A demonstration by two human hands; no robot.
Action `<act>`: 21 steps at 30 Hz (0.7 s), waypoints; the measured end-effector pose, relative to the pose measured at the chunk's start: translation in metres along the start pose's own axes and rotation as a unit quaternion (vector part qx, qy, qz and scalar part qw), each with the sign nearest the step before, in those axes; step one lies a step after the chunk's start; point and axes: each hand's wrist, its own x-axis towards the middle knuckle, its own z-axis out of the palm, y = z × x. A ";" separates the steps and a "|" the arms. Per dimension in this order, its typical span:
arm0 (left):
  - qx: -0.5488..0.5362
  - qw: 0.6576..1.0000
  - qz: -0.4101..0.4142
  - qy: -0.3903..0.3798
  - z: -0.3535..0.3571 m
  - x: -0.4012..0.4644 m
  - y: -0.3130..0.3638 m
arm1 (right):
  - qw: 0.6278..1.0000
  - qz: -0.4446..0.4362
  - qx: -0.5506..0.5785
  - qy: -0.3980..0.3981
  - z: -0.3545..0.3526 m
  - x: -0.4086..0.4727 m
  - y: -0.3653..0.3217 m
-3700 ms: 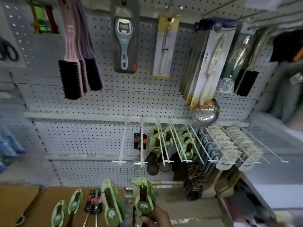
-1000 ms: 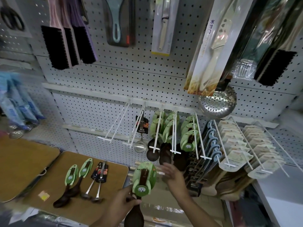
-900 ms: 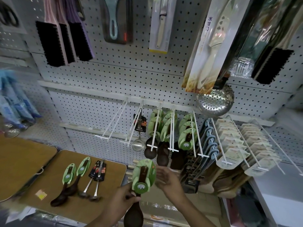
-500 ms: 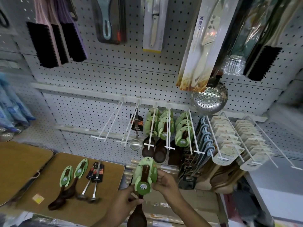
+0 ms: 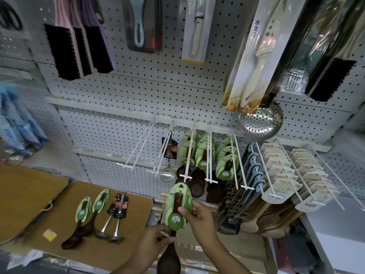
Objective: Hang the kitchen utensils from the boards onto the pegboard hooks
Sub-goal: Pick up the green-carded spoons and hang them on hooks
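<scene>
1. Head view: the white pegboard (image 5: 138,91) is seen filling the background, and every place below is given relative to it.
2. Two wooden boards are laid at its foot on the left; the nearer board (image 5: 134,218) carries two green-carded dark spoons (image 5: 87,218) and two small steel ladles (image 5: 113,222).
3. A row of white hooks (image 5: 138,151) juts from the pegboard's lower rail; the two leftmost prongs are bare, the next bears one steel ladle (image 5: 167,165), and the following ones are loaded with green-carded spoons (image 5: 203,155).
4. A dark wooden spoon with a green card (image 5: 173,208) is held upright in front of the pegboard, just below the tips of the loaded hooks.
5. The left hand (image 5: 156,237) is closed around the spoon's handle under the card.
6. The right hand (image 5: 199,214) is clamped on the card's right edge, thumb across its face.
</scene>
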 end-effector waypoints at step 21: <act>0.006 0.997 0.074 0.005 0.003 0.051 0.015 | 0.998 -0.003 -0.025 0.049 -0.007 0.046 -0.008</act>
